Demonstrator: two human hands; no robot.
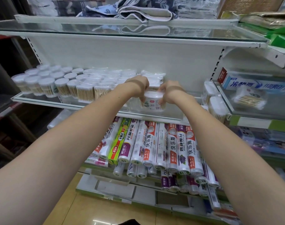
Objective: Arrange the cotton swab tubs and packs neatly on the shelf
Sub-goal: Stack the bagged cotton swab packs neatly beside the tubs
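1. A round cotton swab tub [153,101] with a white lid and a printed label stands near the front edge of the glass shelf [41,99], right of the middle.
2. The left hand [138,86] grips the tub's left side, its fingers curled down around the wall below the lid.
3. The right hand [168,92] grips the right side the same way, fingers wrapped round the wall, so the tub sits clasped between both hands.
4. Both forearms reach forward and up from the bottom corners of the view, converging on the tub, wrists bent slightly downward.
5. Left of the hands, rows of lidded swab tubs [45,82] stand upright, close together, with wrapped swab packs [99,88] beside them.
6. More packs [153,75] are stacked against the back panel just behind the hands.
7. On the shelf below, rolls of plastic wrap [154,143] lie side by side, ends toward the viewer.
8. To the right, a neighbouring shelf holds a toothpaste box [255,85] and more swab containers [216,106].
9. Folded cloths [145,10] lie on the top shelf; the floor [96,213] is glossy tan tile.
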